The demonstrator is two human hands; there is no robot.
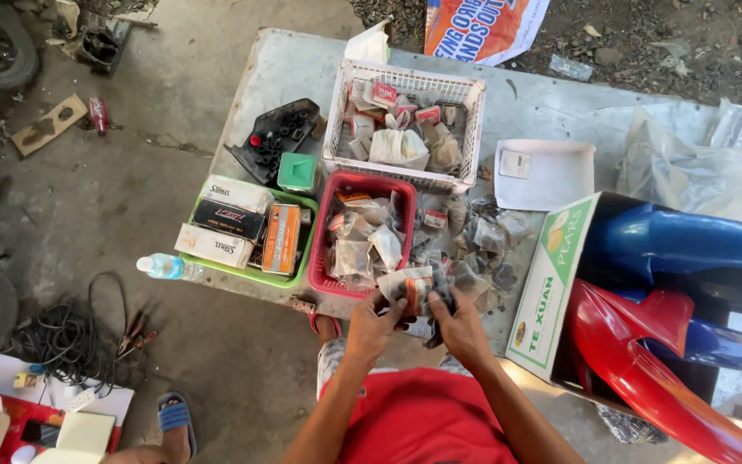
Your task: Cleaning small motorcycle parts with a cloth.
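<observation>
Head view: your left hand [374, 325] and right hand [459, 326] both pinch 1 packet [416, 288], at 12 o'clock from them, red tray [323, 225] at 11.

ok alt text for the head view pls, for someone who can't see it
Seen from above, a person's left hand and right hand together hold a small plastic packet at the edge of a concrete slab. On the slab sit a red basket of packets, a green tray of small boxes and a white basket.
</observation>
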